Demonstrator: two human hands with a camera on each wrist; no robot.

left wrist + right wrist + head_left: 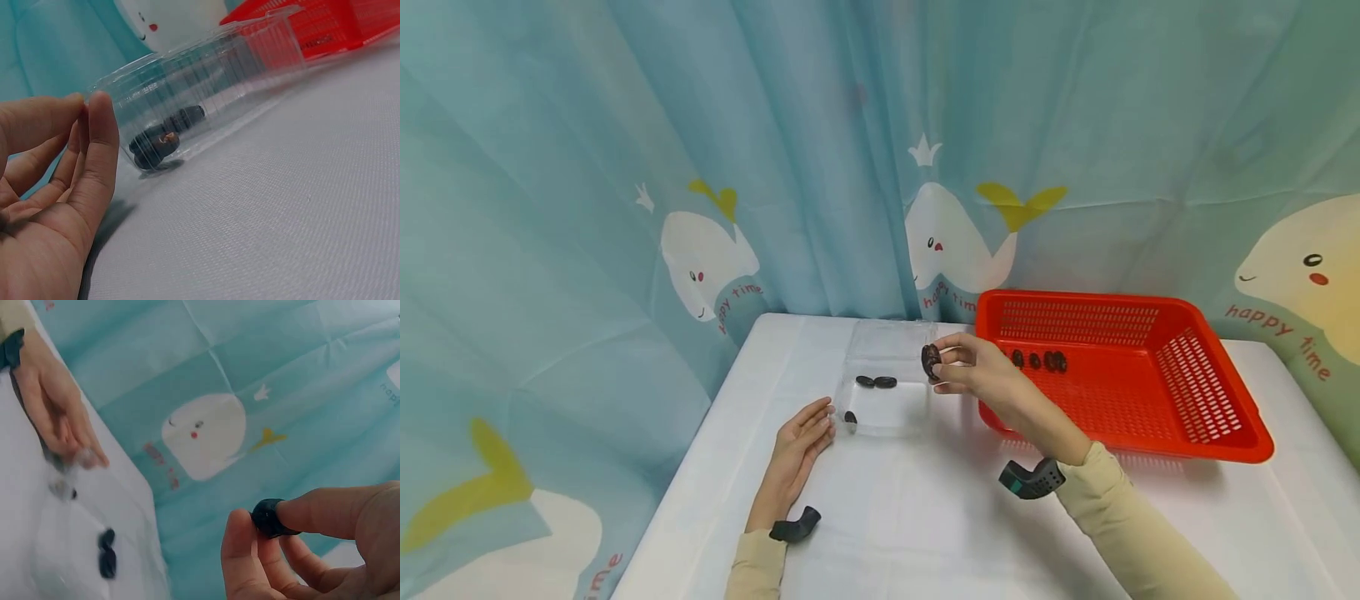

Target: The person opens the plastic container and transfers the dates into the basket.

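Note:
Over the right side of a clear plastic box (891, 432), my right hand (992, 375) pinches a dark, shiny date (267, 517) between thumb and fingertips. My left hand (801, 450) is at the box's left edge; in the left wrist view its thumb and forefinger pinch the rim at a corner. Inside the box, two dates (885, 382) lie end to end along the back, and another date (850, 417) is by the front left corner. The box's lid (891, 340) is folded back toward the curtain.
A red slotted basket (1120, 417) stands right of the box, with several more dates (1055, 361) along its left part. A white cloth (880, 517) covers the table. Behind and to the left hangs a blue curtain (820, 167) printed with whales.

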